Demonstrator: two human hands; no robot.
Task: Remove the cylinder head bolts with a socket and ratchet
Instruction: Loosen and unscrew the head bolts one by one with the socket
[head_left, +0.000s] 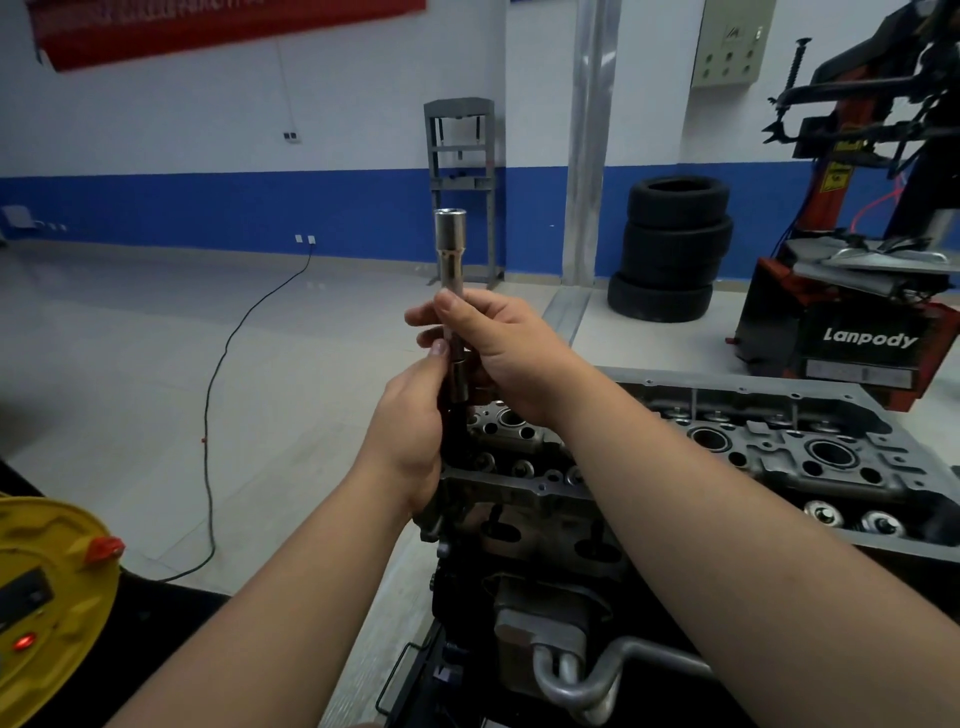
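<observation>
Two bare forearms reach forward from the bottom of the view, and both hands meet on one long metal tool held up in front of the person, above the near end of an engine.

The tool is a long socket (451, 244) on an extension bar (459, 364). The right hand (498, 353) curls its fingers and thumb round the middle of the bar, just under the socket. The left hand (410, 441) grips the lower part, where a dark handle, probably the ratchet, is mostly hidden behind the palm. The two hands touch, left thumb against right fingers.

The tool stands nearly upright, its long axis vertical. The open mouth of the socket points up, well clear of the hands, and the lower end points down toward the cylinder head (727, 447).

The cylinder head lies below and to the right of the hands, grey metal with round bores and bolt holes, running away to the right. It sits on an engine block, not on a worktop.

The room is a workshop with a pale tiled floor (130, 364) and a white wall with a blue lower band. A stack of tyres (672, 249) stands against the wall. A red and black tyre machine (857, 260) fills the right. A yellow cable reel (47, 597) sits at the lower left, and a black cable (218, 415) trails across the floor.
</observation>
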